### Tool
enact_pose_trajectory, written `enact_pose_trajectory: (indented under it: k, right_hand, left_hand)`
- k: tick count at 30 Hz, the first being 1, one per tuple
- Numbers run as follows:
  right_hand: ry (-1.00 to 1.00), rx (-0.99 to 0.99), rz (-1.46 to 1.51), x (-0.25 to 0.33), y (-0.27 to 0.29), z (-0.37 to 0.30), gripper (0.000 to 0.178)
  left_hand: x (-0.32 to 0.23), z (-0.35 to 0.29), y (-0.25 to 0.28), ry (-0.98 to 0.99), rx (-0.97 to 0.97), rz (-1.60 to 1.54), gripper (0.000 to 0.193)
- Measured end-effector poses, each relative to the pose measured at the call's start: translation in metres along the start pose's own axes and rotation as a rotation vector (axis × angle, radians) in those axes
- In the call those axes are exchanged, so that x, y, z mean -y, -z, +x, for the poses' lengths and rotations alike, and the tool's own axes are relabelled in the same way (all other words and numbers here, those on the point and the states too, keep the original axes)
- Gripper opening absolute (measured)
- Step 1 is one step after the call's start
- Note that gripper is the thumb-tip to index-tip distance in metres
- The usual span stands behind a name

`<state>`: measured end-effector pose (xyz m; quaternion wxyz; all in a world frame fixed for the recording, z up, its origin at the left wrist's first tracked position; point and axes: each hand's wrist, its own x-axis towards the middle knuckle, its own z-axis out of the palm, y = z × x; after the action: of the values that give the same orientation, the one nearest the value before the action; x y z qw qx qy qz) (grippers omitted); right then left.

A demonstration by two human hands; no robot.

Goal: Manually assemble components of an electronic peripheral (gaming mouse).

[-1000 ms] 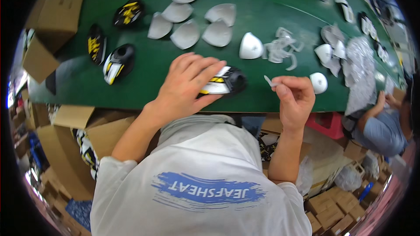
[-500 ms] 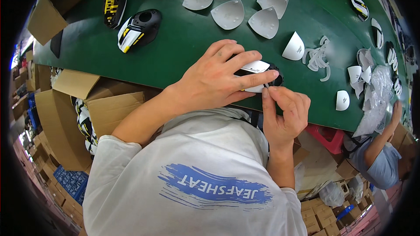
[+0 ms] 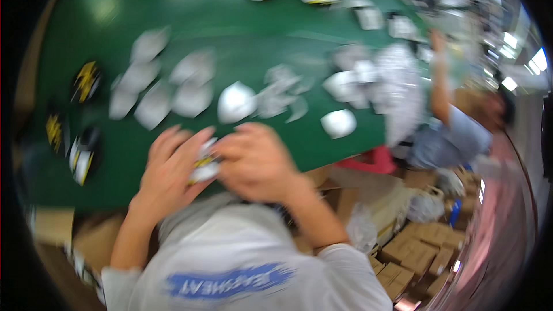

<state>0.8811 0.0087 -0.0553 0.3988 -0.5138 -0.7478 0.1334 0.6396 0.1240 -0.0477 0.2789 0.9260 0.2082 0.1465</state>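
A small plastic housing (image 3: 203, 165) in white, black and yellow lies between my hands at the near edge of the green table. My left hand (image 3: 168, 171) grips its left side, fingers bent over it. My right hand (image 3: 256, 162) is closed, its curled fingers on the housing's right end. Motion smears both hands, and they cover much of the housing, so any small part in the right fingers is hidden. Just beyond the hands is a white curved shell (image 3: 237, 102). Beside it is a pile of translucent, curved plastic pieces (image 3: 281, 93).
Several grey-white shells (image 3: 193, 83) lie left of centre on the green table (image 3: 259, 29). Black, white and yellow housings (image 3: 83, 154) sit at far left, others at the back. Clear plastic bags (image 3: 398, 89) lie at right, near another person (image 3: 452, 132). Cardboard boxes (image 3: 415, 247) stand below.
The view has swung to the right and blurred, so table and hands appear farther left. My right hand has gone from a pinch at the housing's near side to curling over its right end.
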Motion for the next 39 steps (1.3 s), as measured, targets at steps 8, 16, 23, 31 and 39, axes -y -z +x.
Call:
enact_pose_trajectory:
  k: [8, 16, 23, 31, 39]
  right_hand:
    - [-0.091, 0.024, 0.091, 0.004, -0.001, -0.012, 0.037]
    - [0.060, 0.150, -0.303, 0.008, 0.026, -0.001, 0.043]
    - [0.252, 0.405, -0.355, 0.002, 0.054, 0.016, 0.053]
    - [0.099, 0.600, -0.521, 0.041, 0.069, 0.031, 0.053]
    - [-0.015, 0.413, -0.314, 0.003, 0.072, 0.028, 0.050]
  left_hand:
    - [-0.002, -0.012, -0.002, -0.046, -0.065, -0.042, 0.110]
    - [-0.001, -0.001, 0.003, -0.075, -0.050, -0.048, 0.112]
    - [0.005, -0.008, 0.006, -0.029, -0.032, -0.079, 0.119]
    - [0.004, 0.006, 0.000, -0.107, -0.044, -0.087, 0.104]
    - [0.004, -0.002, -0.003, -0.034, -0.072, -0.081, 0.104]
